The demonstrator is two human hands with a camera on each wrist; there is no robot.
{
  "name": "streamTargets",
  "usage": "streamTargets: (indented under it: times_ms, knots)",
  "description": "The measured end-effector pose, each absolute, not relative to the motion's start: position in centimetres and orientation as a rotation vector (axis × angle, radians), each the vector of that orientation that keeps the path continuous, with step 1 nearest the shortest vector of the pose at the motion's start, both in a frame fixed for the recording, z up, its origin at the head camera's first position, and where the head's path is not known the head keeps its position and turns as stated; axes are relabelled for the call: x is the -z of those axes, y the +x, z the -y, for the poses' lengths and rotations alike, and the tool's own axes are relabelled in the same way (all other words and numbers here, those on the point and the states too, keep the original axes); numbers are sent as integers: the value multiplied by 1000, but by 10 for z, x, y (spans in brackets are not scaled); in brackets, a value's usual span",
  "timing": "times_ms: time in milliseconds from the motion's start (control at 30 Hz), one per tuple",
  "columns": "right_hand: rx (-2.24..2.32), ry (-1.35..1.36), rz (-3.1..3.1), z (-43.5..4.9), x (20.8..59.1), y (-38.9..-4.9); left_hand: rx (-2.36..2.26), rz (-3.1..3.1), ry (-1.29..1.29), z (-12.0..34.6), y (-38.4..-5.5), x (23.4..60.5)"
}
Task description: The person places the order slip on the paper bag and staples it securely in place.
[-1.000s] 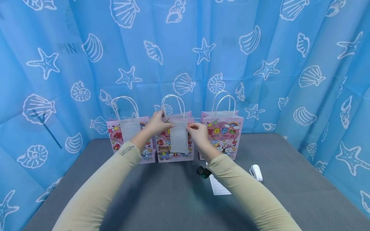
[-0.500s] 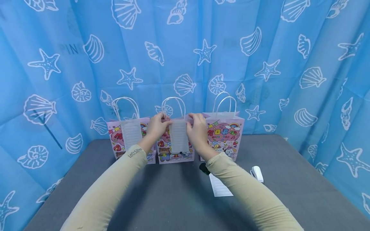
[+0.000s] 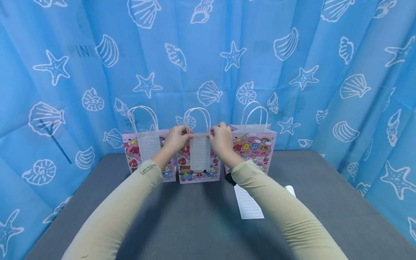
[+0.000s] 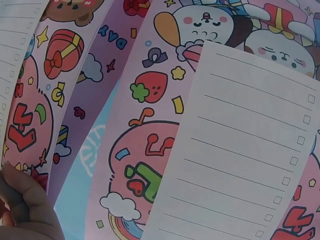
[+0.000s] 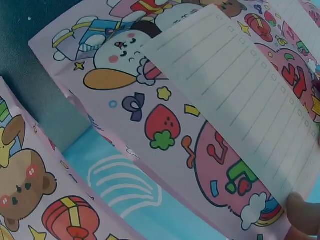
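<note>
A lined checklist sheet [image 3: 200, 152] lies upright against the front of the middle pink cartoon gift bag [image 3: 185, 176]. My left hand [image 3: 175, 140] pinches its top left corner at the bag's rim, thumb in front. At the top right corner my right hand [image 3: 222, 141] pinches it too. The right wrist view shows that thumb [image 5: 302, 216] on the sheet's edge, with the sheet [image 5: 240, 90] hanging over the bag. In the left wrist view, the left fingers [image 4: 30, 205] reach the sheet [image 4: 15, 45] at the left side. The bag's white rope handle [image 3: 197, 109] rises between both hands.
To the left stands a matching bag [image 3: 131, 162] with another checklist sheet [image 3: 148, 144] on its front. A third bag [image 3: 253, 144] stands at the right. One more sheet [image 3: 248, 203] lies on the grey table [image 3: 182, 224]. A white stapler [image 3: 290, 190] is partly hidden behind the right forearm.
The right hand has moved up from the sheet's side edge to its top right corner. The left hand has shifted slightly, staying at the top left corner. The sheet stays against the middle bag.
</note>
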State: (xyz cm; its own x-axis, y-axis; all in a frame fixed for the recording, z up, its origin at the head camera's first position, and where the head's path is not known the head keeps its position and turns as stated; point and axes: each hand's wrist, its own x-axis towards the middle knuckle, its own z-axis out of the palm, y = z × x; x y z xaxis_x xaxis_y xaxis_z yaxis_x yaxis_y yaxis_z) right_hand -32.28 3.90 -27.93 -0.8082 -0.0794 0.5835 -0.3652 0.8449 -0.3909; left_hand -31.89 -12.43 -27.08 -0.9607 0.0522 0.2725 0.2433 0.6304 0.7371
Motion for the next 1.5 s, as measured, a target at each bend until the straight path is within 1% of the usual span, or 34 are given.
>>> streamTargets:
  times_ms: [367, 667, 933, 1133, 1300, 1500]
  knots:
    - [-763, 294, 2513, -41, 274, -321, 1149, 2669, -234, 123, -317, 269]
    - [-732, 277, 2551, -41, 271, -322, 1046, 2679, -215, 122, -317, 272]
    - [-737, 282, 2588, -43, 270, -323, 1055, 2662, -188, 120, -318, 272]
    - [-841, 297, 2614, -46, 265, -322, 1044, 2660, -177, 119, -320, 272]
    - [-1002, 385, 2533, -60, 259, -312, 1068, 2665, -178, 120, -320, 271]
    - [-1079, 495, 2396, -90, 253, -291, 1063, 2676, -167, 121, -319, 269]
